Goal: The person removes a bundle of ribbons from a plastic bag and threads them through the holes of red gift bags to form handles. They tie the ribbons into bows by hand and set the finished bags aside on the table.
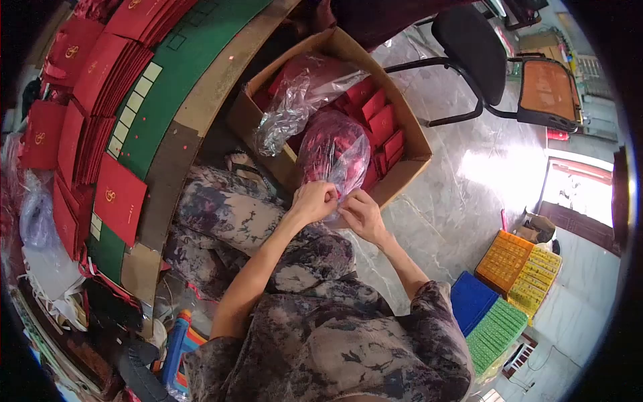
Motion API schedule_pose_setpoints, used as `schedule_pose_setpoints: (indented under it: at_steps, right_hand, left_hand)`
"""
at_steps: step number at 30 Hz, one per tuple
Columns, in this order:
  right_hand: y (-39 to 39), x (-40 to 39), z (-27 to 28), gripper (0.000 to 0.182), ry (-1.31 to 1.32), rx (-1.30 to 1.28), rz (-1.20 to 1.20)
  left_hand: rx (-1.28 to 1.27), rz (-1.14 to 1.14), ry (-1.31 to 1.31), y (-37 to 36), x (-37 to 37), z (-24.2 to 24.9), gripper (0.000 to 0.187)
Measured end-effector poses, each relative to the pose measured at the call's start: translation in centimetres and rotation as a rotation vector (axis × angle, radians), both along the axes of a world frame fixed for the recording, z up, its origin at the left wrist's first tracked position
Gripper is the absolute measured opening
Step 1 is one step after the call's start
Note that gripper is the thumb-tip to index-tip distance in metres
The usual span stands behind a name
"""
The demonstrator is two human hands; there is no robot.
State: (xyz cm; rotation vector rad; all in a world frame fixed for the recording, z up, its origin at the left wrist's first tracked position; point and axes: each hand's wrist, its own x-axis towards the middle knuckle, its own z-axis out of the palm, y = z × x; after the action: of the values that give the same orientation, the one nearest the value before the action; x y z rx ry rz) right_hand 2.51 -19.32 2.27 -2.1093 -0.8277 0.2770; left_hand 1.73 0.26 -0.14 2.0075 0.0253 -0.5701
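A clear plastic bag (335,151) with red contents rests at the near side of an open cardboard box (408,134). My left hand (313,202) pinches the gathered mouth of this bag, fingers closed on the plastic. Close beside it, my right hand (362,213) also has its fingertips closed on the bag's mouth. Inside the box, red packets (382,120) stand in rows along the right side. Another crumpled clear plastic sheet or bag (295,100) lies over red items at the box's left.
Left of me, a table with a green mat (181,67) carries stacks of red envelopes or bags (100,80). A black chair (472,47) stands beyond the box. Yellow, blue and green plastic baskets (495,328) sit on the floor at right. A person's foot in a sandal (244,164) is beside the box.
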Motion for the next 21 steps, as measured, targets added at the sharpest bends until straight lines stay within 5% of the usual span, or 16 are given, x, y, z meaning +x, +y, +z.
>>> schedule_pose_setpoints:
  at_steps: [5,9,11,13,16,21]
  right_hand:
    - [-0.7,-1.4,-0.9,0.01,0.464,0.123,-0.038]
    - [-0.7,-1.0,-0.3,0.007,0.467,0.235,0.083]
    - [-0.4,-1.5,-0.8,0.008,0.448,0.157,-0.392]
    - [0.0,0.0,0.1,0.013,0.302,-0.009,-0.441]
    - [0.2,1.6,-0.4,0.018,-0.106,-0.115,-0.049]
    - [0.0,1.8,-0.3,0.026,-0.117,-0.335,0.07]
  left_hand:
    - [-0.039,-0.032,-0.127,-0.1,-1.0,-1.9,0.018]
    - [0.14,-0.119,-0.18,0.7,-1.5,-1.3,0.022]
    - [0.226,-0.175,-0.186,0.9,-1.6,-1.0,0.026]
    - [0.286,-0.197,-0.222,0.8,-1.5,-0.5,0.027]
    - [0.381,-0.211,-0.237,0.4,-1.0,0.3,0.031]
    - [0.53,-0.191,-0.251,0.8,-0.7,1.9,0.034]
